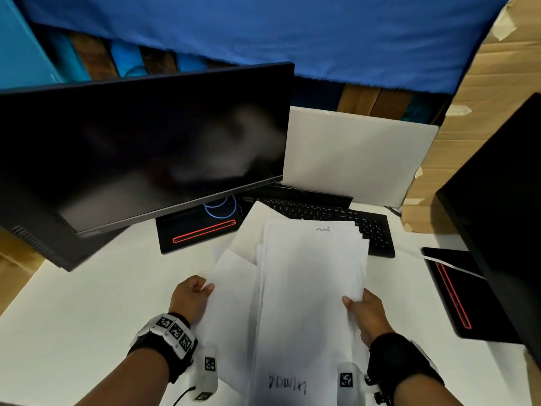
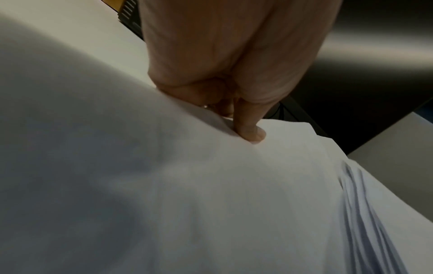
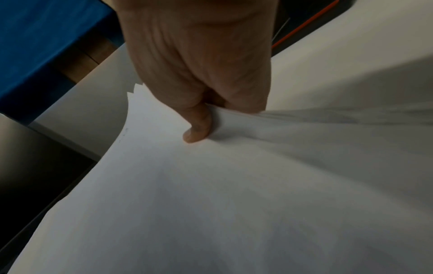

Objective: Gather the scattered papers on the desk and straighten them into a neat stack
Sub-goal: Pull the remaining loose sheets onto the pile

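The papers [image 1: 310, 288] are gathered but not yet square, held above the near middle of the worktop [image 1: 87, 303]. The left hand [image 1: 191, 297] pinches a looser sheet at the left edge, thumb on top, fingers hidden beneath. The right hand [image 1: 367, 315] pinches the thick bundle at its right edge the same way. Far corners fan out in steps over the keyboard [image 1: 371, 230], so the sheets are staggered. Holding both long edges likely lets the person merge the left sheets and then tap the stack even
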